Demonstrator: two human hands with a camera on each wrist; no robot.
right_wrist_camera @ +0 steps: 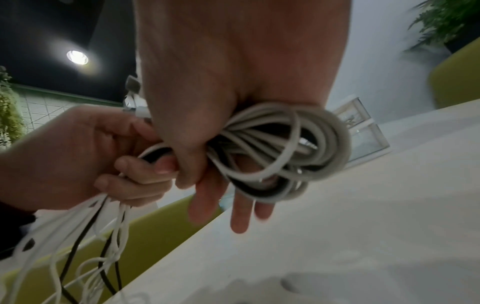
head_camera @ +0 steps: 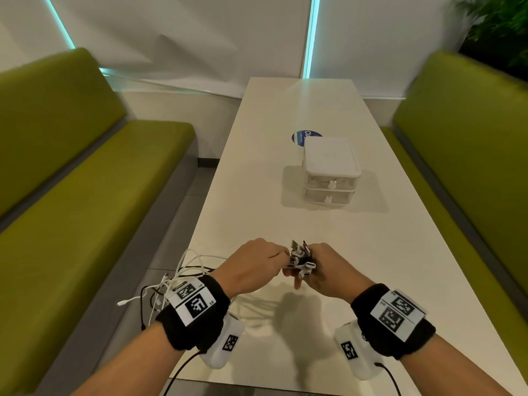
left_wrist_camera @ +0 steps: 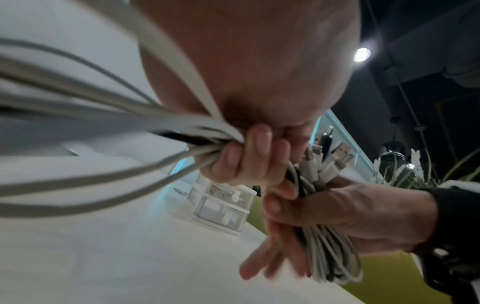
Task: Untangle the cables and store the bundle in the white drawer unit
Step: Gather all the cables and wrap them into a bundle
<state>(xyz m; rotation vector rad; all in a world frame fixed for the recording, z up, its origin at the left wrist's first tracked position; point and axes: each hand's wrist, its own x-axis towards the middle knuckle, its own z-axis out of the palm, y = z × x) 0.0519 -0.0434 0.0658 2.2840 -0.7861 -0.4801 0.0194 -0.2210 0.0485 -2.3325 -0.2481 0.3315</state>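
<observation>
Coiling stage, roughly midway by our read: the right hand [head_camera: 325,270] has its grip wrapped round a partly wound coil of white and black cables [right_wrist_camera: 280,152], thumb clamped over the loops, other fingers [right_wrist_camera: 241,216] hanging straight below. The left hand [head_camera: 254,264], touching the right one, is fisted tight on the same cables' loose run, feeding it in. Plug ends [head_camera: 301,254] stick up between the two grips (USB-type tips, no brand readable). Left of and behind the left grip, unwound tails [head_camera: 177,278] trail off the desk [head_camera: 257,195] edge, so winding isn't finished. The white drawer unit [head_camera: 330,172] sits well ahead of both grips, slightly to the right, both drawers closed with small rabbit-shaped knobs; opening one and stowing the bundle are left. Just beyond the unit lies a blue round sticker [head_camera: 300,137], only "Cle" legible. Wrist bands carry coded tags, one marked "L5".
</observation>
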